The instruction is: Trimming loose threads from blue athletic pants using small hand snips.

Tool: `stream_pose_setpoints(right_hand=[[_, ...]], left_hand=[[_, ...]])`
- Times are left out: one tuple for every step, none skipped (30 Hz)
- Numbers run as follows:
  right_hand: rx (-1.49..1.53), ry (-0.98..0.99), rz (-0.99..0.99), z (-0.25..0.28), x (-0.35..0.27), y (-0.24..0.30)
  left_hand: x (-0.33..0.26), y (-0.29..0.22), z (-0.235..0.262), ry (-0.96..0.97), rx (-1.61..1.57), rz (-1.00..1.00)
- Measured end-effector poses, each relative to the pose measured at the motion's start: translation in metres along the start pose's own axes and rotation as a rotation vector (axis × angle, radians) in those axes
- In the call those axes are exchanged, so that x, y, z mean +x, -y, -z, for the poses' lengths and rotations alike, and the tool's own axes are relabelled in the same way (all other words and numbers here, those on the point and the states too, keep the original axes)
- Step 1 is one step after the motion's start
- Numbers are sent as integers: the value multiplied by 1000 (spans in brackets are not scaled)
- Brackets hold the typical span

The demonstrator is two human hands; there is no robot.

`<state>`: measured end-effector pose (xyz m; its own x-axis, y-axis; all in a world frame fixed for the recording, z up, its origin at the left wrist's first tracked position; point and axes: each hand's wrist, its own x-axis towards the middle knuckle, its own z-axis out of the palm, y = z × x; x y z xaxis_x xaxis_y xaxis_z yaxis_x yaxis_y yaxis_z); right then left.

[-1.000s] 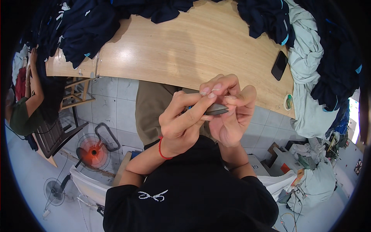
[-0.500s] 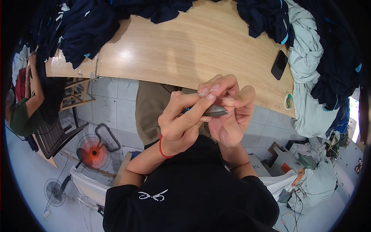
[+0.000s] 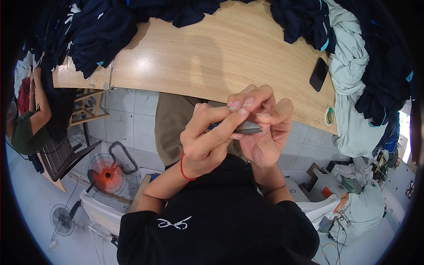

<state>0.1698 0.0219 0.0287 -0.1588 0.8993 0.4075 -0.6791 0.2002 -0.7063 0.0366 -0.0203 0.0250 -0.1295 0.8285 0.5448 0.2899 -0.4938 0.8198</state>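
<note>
Above my lap, near the table edge, my two hands meet. My left hand [image 3: 206,134], with a red string at its wrist, is closed around small thread snips [image 3: 248,128]. Their grey pointed blades stick out toward my right hand, and a bit of blue shows between my left fingers. My right hand [image 3: 268,130] is curled with its fingertips pinched together, touching the left fingertips just above the blades. Whatever lies in that pinch, if anything, is too small or hidden to make out.
A wooden table [image 3: 176,53] spans the front, with dark navy cloth piles [image 3: 101,35] and pale green cloth [image 3: 349,57] around it. On its right lie a black phone [image 3: 319,74] and a small cup [image 3: 329,115]. Fans [image 3: 107,175] and another person [image 3: 33,126] are at left.
Both hands keep nearly the same pose, with only a very slight shift of the fingers and the snips to the right. The other person's arm at the left has lowered a little.
</note>
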Motion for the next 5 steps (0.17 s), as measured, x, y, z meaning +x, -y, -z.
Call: stream_pose_setpoints(right_hand=[[-6,7,5,1,0,-1],[-12,13,10,2,-1,-1],[-12,13,9,3,-1,-1],[-11,18,10,3,-1,-1],[-9,24,12,4,0,-1]], left_hand=[[1,0,0,-3,-10,-3],[1,-1,0,-3,-10,-2],[2,-1,0,1,-10,2],[2,-2,0,4,-11,7],[2,-2,0,10,-11,10]])
